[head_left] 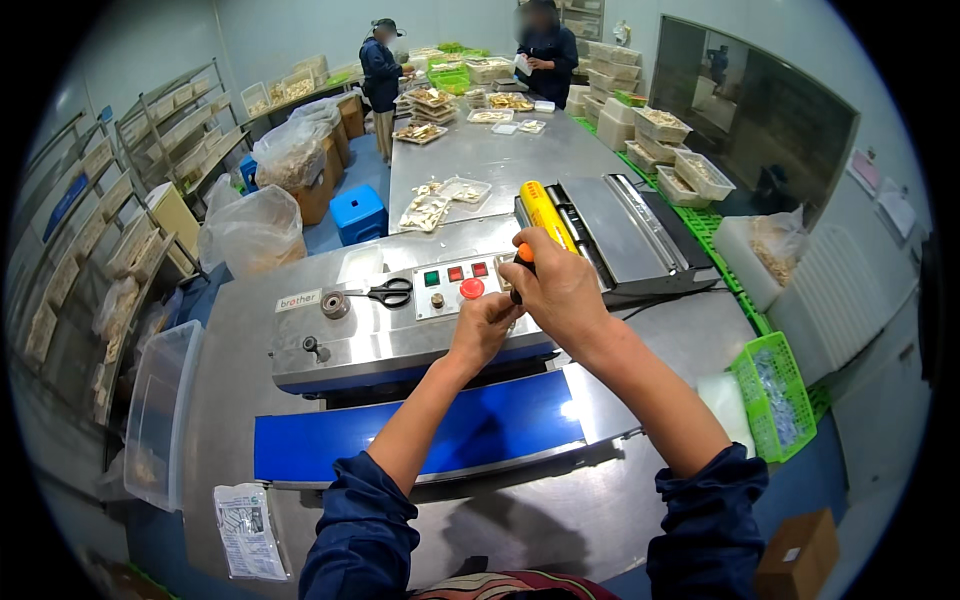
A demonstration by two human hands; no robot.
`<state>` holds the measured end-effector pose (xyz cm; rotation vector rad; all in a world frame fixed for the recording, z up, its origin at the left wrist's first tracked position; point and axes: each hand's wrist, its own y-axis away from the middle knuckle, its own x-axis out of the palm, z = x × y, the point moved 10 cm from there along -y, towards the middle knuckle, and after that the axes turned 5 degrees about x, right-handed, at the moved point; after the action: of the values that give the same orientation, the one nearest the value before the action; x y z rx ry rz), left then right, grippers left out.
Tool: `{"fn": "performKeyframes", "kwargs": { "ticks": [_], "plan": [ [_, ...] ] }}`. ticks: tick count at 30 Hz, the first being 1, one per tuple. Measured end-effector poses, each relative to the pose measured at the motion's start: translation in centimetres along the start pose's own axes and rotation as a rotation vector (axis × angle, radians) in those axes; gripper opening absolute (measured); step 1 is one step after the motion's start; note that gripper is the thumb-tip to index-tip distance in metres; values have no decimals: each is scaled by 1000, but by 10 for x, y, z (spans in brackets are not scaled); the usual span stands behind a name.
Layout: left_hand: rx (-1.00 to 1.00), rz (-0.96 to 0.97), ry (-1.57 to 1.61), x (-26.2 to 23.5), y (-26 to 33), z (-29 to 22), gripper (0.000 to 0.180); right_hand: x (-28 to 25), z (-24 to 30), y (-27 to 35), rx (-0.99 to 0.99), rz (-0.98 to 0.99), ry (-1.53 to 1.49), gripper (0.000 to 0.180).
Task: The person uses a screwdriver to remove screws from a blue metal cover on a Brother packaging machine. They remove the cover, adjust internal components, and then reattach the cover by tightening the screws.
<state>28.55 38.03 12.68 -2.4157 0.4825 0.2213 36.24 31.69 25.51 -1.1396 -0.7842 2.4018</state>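
Observation:
My right hand (562, 285) is closed round an orange and black handle, which looks like a screwdriver (525, 253), held tip down over the right end of a steel sealing machine (400, 352). Just left of it, my left hand (480, 332) has its fingers pinched together near the tool's lower end; whatever lies between them is hidden. Close to both hands is the machine's control panel (430, 302), with a red mushroom button (472, 288) and smaller green and red switches. Black-handled scissors (392, 292) and a round metal part (336, 304) rest on the machine's top.
A blue conveyor belt (350, 440) runs along the machine's near side. Behind it stand a film wrapper (625, 225) with a yellow roll (546, 215) and trays of pale food (428, 210). A printed packet (247, 530) lies front left. Two people work at the far end.

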Motion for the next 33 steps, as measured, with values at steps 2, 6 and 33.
{"fn": "performKeyframes", "kwargs": {
  "ticks": [2, 6, 33],
  "plan": [
    [-10, 9, -41, 0, -1, 9, 9, 1, 0, -1, 1, 5, -1, 25],
    [-34, 0, -2, 0, -1, 7, 8, 4, -4, -1, 14, 9, -18, 24],
    [294, -121, -498, 0, -1, -21, 9, 35, -27, -21, 59, 482, -203, 20]
  ]
}}
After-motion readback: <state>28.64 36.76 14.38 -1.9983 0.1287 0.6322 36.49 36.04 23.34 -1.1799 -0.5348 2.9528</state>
